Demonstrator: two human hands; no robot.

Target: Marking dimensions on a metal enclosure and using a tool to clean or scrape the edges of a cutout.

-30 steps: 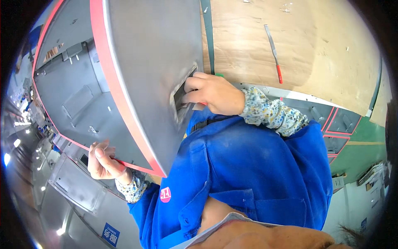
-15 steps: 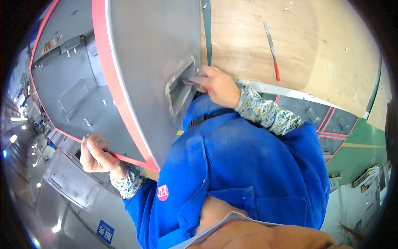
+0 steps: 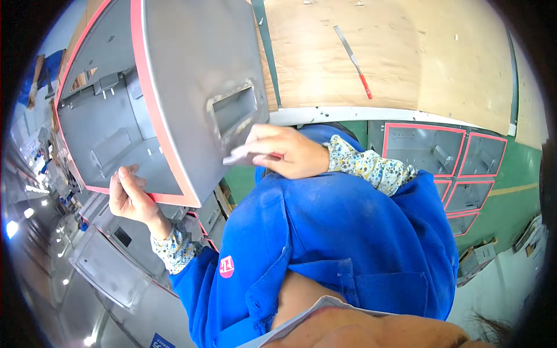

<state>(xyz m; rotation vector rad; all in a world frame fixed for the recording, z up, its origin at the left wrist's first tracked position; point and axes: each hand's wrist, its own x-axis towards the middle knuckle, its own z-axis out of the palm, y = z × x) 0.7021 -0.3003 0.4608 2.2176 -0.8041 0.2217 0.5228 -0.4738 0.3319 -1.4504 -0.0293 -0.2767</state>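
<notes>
A grey metal box [image 3: 197,52] with pink tape round its open front stands at the left of the worktable. Its near side has a rectangular cutout [image 3: 234,109] with a pale, rough border. Just below that cutout, my right hand [image 3: 290,152] is closed on a thin, flat piece of sandpaper [image 3: 237,158], pinched between thumb and fingers. My left hand [image 3: 132,197] is at the box's lower taped rim, its fingers curled over the edge and thumb on the near side. Part of those fingers is hidden or blurred.
A flat file with a red handle [image 3: 354,62] lies on the plywood tabletop [image 3: 406,58]. More pink-taped metal boxes [image 3: 426,149] stand on the green floor beyond the table's near edge. Grey metal cabinets [image 3: 107,267] are at lower left.
My right hand has come away from the cutout's right edge to below it, with the sandpaper. My left hand stays at the rim. The whole view has shifted.
</notes>
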